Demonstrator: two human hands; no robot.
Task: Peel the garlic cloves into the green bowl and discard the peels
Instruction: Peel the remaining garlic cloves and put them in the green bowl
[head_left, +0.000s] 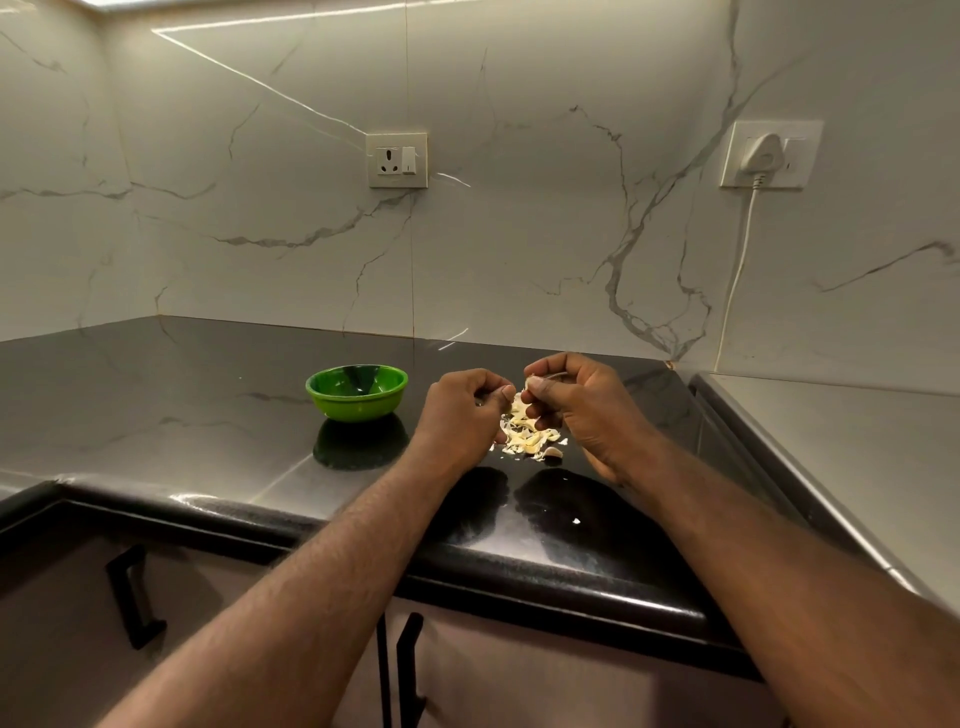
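Note:
Both my hands hover close together over a small heap of pale garlic peels (524, 439) on the black countertop. My right hand (576, 405) pinches a garlic clove (530, 383) between thumb and fingers. My left hand (462, 410) has its fingers curled, and its thumb and fingertips pinch a strip of peel (518, 402) hanging from that clove. One unpeeled clove (554, 453) lies at the heap's right edge. The green bowl (356, 391) stands on the counter to the left of my left hand; I cannot make out cloves inside it.
The black countertop (182, 415) runs left and meets marble wall tiles behind. A steel surface (841, 447) adjoins on the right. A wall socket (397, 159) and a plugged-in white cable (740, 260) sit on the wall. A peel scrap (575, 520) lies near the front edge.

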